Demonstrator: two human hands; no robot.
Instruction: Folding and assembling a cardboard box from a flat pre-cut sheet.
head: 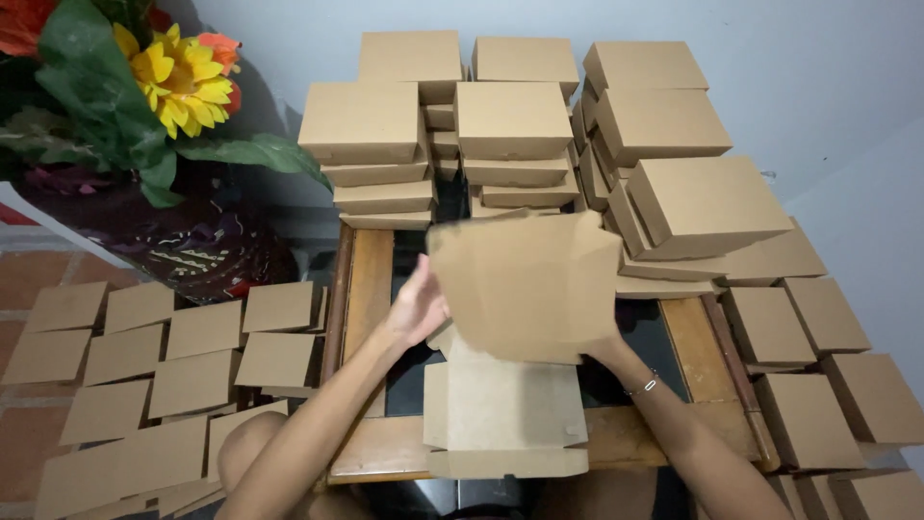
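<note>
A flat brown cardboard box blank (525, 289) is held up in front of me, partly folded, with its lower flap (505, 414) resting on the small wooden table (371, 279). My left hand (419, 308) grips the blank's left edge, fingers curled behind it. My right hand (602, 349) is mostly hidden behind the blank's lower right corner and holds it there; a thin bracelet (645, 386) sits on that wrist.
Stacks of finished brown boxes (510, 120) fill the table's far side. More closed boxes (804, 419) sit on the right. Several flat blanks (192, 380) lie on the tiled floor at left. A vase of artificial flowers (178, 82) stands at upper left.
</note>
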